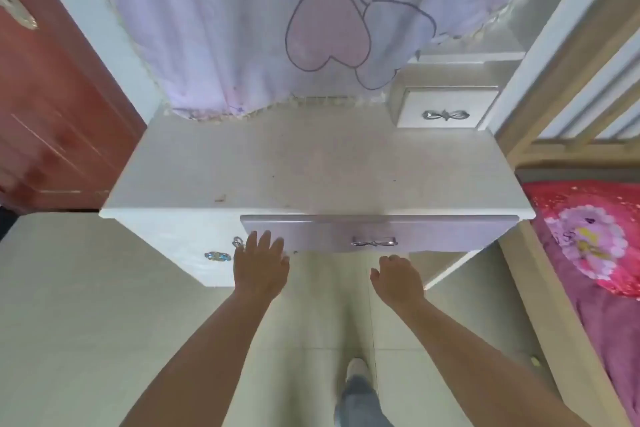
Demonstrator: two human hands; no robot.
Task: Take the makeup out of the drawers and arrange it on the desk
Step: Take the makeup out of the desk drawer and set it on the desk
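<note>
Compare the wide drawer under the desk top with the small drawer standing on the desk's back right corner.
The wide drawer has a long, grey-lilac front; the small drawer has a short, white one. The wide drawer hangs below the desk top, while the small drawer sits above it. The left hand reaches the wide drawer's left end and the right hand is just below it; nothing is near the small drawer. Both carry a silver bow-shaped handle.

Single head cam only, no second view to overlap. It sat above and in front of the bench (311,163), facing forward and steeply down. Wide-angle, edges bowed. Close range: both forearms ran up from the bottom edge, left hand (260,262) and right hand (398,279) mid-frame at the drawer front (377,234). Floor (86,305) and bed (588,253) filled the sides.
</note>
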